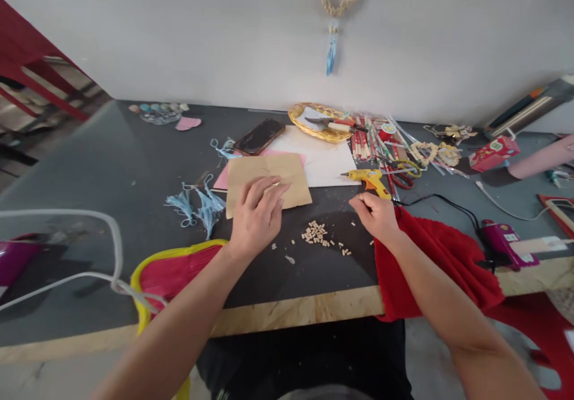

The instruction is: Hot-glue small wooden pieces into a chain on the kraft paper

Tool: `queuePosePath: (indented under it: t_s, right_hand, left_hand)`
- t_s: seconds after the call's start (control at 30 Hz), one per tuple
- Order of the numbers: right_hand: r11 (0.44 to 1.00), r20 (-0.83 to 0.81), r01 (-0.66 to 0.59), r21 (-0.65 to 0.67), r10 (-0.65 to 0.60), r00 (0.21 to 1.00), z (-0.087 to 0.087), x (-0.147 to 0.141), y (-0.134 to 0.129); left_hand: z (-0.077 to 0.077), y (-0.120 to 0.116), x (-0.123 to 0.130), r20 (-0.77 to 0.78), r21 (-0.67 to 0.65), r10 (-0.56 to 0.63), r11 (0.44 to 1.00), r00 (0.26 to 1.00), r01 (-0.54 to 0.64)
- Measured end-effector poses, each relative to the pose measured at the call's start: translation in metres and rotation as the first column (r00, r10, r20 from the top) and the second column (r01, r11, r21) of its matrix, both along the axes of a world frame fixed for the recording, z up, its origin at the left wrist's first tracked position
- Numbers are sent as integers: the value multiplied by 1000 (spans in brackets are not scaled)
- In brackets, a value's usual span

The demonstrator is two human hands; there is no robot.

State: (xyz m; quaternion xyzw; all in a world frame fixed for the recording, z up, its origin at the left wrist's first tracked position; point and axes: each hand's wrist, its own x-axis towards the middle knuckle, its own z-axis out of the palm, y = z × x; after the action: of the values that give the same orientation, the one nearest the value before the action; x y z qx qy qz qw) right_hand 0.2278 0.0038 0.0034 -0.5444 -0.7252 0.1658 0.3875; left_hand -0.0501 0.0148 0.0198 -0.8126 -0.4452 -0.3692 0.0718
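Observation:
My left hand (258,216) rests on a sheet of brown paper (293,194), its fingers loosely bent and a little apart. Faint lines are drawn on that paper. My right hand (375,213) is closed, thumb against the fingers, just in front of a yellow glue gun (370,179); whatever is between its fingertips is too small to make out. Between my hands lies a loose pile of small beige cylindrical pieces (315,232), with several strays around it. Light blue tassels (208,202) lie left of the brown paper.
A red cloth (434,262) hangs over the front edge at right, under my right forearm. A pink-and-yellow pouch (174,268) and white cable (117,250) are at left. Behind are a phone (260,136), a yellow basket (332,134) with pliers, and scissors (401,179).

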Motion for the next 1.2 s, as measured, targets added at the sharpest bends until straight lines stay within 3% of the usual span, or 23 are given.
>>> queuePosePath:
  t_s: [0.1, 0.23, 0.47, 0.67, 0.8, 0.9, 1.03, 1.2]
  right_hand:
    - [991, 26, -130, 28, 129, 991, -13, -2, -2]
    - [979, 105, -140, 149, 126, 986, -12, 1, -1]
    - [962, 171, -180, 207, 145, 974, -14, -1, 4]
    - [962, 136, -222, 162, 201, 970, -5, -10, 2]
    - [910, 253, -410, 61, 384, 888, 17, -41, 24]
    - [886, 292, -464, -5, 445, 846, 29, -77, 55]
    - [885, 334, -420, -200, 464, 820, 27, -125, 92]
    - [912, 438, -335, -239, 408, 801, 13, -158, 107]
  left_hand:
    - [3, -1, -6, 47, -1, 65, 998, 997, -65]
    - [5, 2, -19, 152, -71, 274, 961, 950, -266]
    - [-11, 11, -19, -155, -272, 189, 935, 970, -226]
    - [-14, 16, -17, -204, -367, 264, 872, 943, -323]
    - [-12, 15, -17, -162, -409, 277, 855, 947, -320]
    - [-12, 13, -17, -164, -409, 225, 871, 961, -273]
    - [-14, 11, -17, -226, -404, 139, 887, 964, -222]
    - [-16, 6, -16, -243, -394, 108, 897, 964, -200]
